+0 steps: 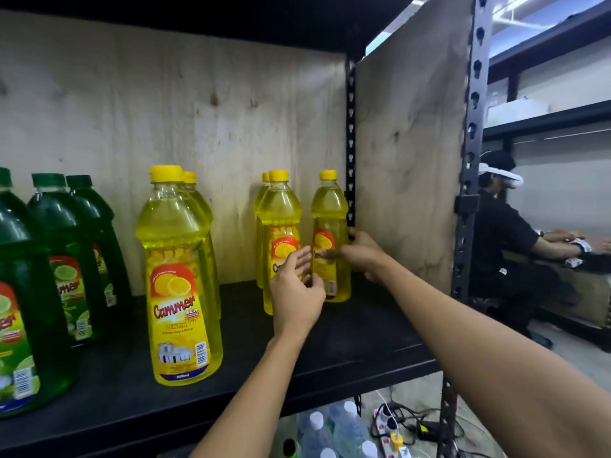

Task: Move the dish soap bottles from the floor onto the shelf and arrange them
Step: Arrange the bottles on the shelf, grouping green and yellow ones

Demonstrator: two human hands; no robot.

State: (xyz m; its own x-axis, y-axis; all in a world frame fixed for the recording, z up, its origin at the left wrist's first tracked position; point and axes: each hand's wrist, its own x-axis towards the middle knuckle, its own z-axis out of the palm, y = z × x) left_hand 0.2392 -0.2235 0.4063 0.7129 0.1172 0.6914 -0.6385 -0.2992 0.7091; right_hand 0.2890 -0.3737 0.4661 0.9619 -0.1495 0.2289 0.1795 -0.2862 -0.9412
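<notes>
Arranging is in hand: my right hand (362, 256) grasps the rightmost small yellow bottle (330, 239), upright at the shelf's (347, 338) right end, while my left hand (296, 299) hovers open-fingered, seemingly touching nothing. Next I would turn its label frontward. I count five yellow bottles and three green bottles (76, 259).
</notes>
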